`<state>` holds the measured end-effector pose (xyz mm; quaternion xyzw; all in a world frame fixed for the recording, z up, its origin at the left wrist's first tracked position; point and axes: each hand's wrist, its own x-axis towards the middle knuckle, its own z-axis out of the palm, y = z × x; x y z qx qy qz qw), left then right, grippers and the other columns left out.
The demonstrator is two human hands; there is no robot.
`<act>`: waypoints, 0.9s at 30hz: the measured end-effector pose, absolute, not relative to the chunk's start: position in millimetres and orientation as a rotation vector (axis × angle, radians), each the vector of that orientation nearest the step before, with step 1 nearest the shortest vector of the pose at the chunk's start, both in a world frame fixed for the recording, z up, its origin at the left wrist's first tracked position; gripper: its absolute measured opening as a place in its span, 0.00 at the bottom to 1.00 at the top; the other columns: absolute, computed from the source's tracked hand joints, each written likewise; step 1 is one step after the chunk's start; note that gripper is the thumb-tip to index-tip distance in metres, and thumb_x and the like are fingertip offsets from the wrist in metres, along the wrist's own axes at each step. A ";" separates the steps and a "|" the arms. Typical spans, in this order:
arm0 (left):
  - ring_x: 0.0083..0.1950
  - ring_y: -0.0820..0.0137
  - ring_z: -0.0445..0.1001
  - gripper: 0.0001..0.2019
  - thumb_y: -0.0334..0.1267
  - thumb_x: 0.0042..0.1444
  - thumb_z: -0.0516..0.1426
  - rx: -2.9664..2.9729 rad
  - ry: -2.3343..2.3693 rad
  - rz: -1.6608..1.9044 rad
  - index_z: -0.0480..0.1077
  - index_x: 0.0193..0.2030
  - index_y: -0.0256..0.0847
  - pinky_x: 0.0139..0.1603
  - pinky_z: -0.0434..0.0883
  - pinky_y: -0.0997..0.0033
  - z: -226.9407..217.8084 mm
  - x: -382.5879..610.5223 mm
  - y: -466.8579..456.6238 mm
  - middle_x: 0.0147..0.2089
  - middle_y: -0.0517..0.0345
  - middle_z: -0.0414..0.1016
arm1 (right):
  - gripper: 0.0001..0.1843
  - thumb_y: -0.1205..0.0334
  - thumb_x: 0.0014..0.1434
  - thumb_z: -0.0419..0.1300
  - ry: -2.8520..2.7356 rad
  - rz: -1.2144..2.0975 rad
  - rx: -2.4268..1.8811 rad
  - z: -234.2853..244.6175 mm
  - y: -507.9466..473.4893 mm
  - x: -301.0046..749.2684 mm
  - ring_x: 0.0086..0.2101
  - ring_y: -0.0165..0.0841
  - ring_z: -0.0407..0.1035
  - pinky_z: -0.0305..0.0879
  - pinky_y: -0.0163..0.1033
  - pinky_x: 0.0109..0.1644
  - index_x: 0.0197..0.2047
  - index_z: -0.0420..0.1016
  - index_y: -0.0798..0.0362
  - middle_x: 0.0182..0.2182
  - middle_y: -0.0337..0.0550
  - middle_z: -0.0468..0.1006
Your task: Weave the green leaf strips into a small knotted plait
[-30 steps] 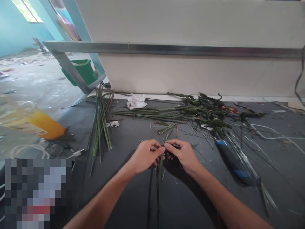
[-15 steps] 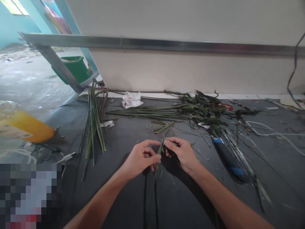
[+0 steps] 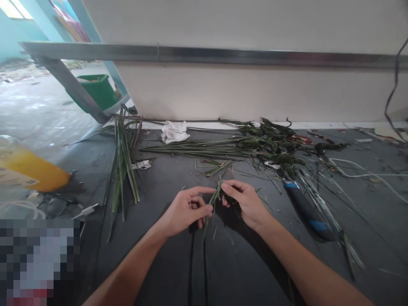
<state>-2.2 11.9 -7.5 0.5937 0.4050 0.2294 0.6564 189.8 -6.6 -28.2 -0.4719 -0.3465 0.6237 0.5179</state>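
Between my hands is a small bundle of green leaf strips (image 3: 208,221), with long ends hanging down toward me. My left hand (image 3: 191,210) pinches the strips between thumb and fingers, its index finger stretched toward the top. My right hand (image 3: 244,199) grips the upper end of the same strips, thumb pressed on the front. Part of the bundle is hidden behind the right fingers. Beyond my hands lie short cut leaf pieces (image 3: 218,168) on the dark surface.
Long green leaf strips (image 3: 124,165) lie at the left. Dark woven leaf pieces (image 3: 270,142) with long stems sit along the wall. A black-and-blue handled tool (image 3: 307,212) rests at right. An orange drink bottle (image 3: 38,168), white crumpled tissue (image 3: 174,131) and green bin (image 3: 98,91) are also there.
Both hands stay on the leaf strips with almost the same grip. The strips' lower ends tilt slightly more to the left, and the whole view has shifted a little.
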 end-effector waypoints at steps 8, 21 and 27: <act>0.15 0.78 0.68 0.17 0.47 0.56 0.61 1.258 0.999 0.609 0.71 0.43 0.35 0.14 0.64 0.81 -12.8 5.0 8.1 0.22 0.61 0.73 | 0.17 0.49 0.48 0.71 -0.860 1.498 -1.141 -26.3 -8.8 186.4 0.21 0.27 0.65 0.61 0.34 0.26 0.33 0.79 0.55 0.18 0.37 0.73; 0.21 0.75 0.72 0.13 0.44 0.56 0.61 1.245 1.037 0.704 0.69 0.35 0.35 0.19 0.67 0.79 -7.7 8.4 5.5 0.27 0.58 0.75 | 0.17 0.50 0.47 0.71 -0.887 1.483 -1.166 -24.5 -9.5 184.5 0.20 0.28 0.65 0.63 0.35 0.27 0.33 0.79 0.55 0.18 0.36 0.72; 0.25 0.72 0.76 0.13 0.41 0.56 0.62 1.168 0.916 0.740 0.66 0.41 0.35 0.26 0.73 0.72 -0.9 6.9 5.6 0.31 0.55 0.78 | 0.17 0.51 0.48 0.71 -0.883 1.479 -1.156 -27.5 -10.7 183.9 0.21 0.28 0.66 0.63 0.35 0.27 0.34 0.79 0.55 0.20 0.37 0.74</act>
